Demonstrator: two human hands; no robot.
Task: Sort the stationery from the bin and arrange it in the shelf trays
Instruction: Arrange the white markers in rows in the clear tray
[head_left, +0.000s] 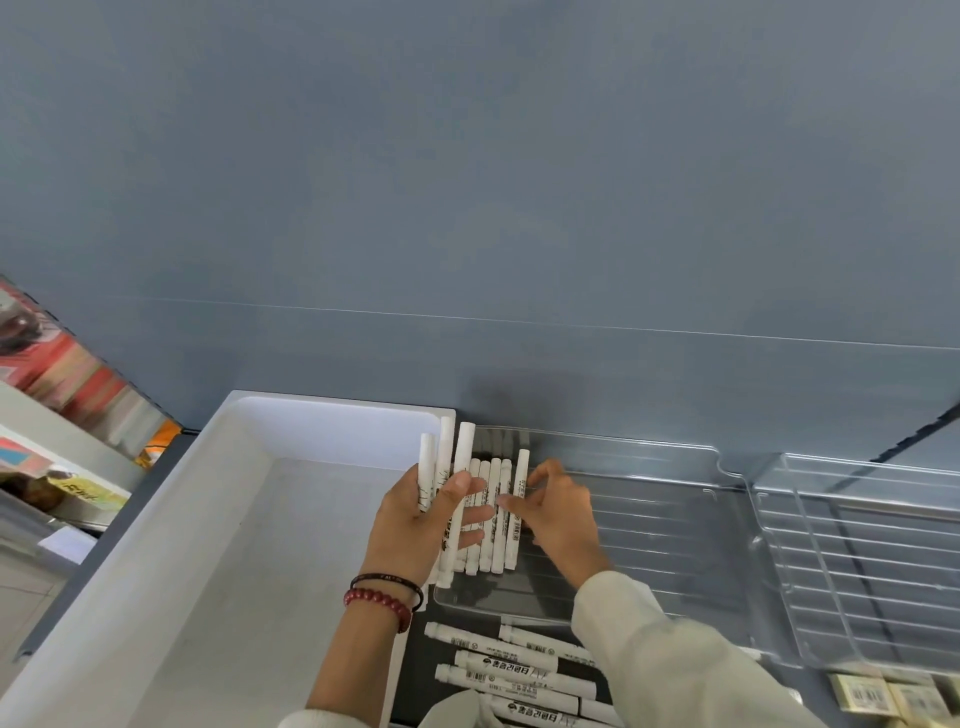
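Note:
My left hand (415, 525) grips a small bunch of white markers (451, 457) upright over the left edge of a clear plastic tray (649, 519). Several white markers (493, 519) lie side by side at the tray's left end. My right hand (558, 514) holds one white marker (518, 499) at the right side of that row, fingers pinching its barrel. A large white bin (208, 519) stands to the left; the part I see holds nothing. More white markers (514, 670) lie loose on the dark shelf in front of the tray.
A second clear tray (857, 561) sits to the right. Small barcoded boxes (883, 696) lie at the bottom right. A grey-blue wall rises behind the shelf. Blurred colourful goods (62, 374) fill the shelves at the far left.

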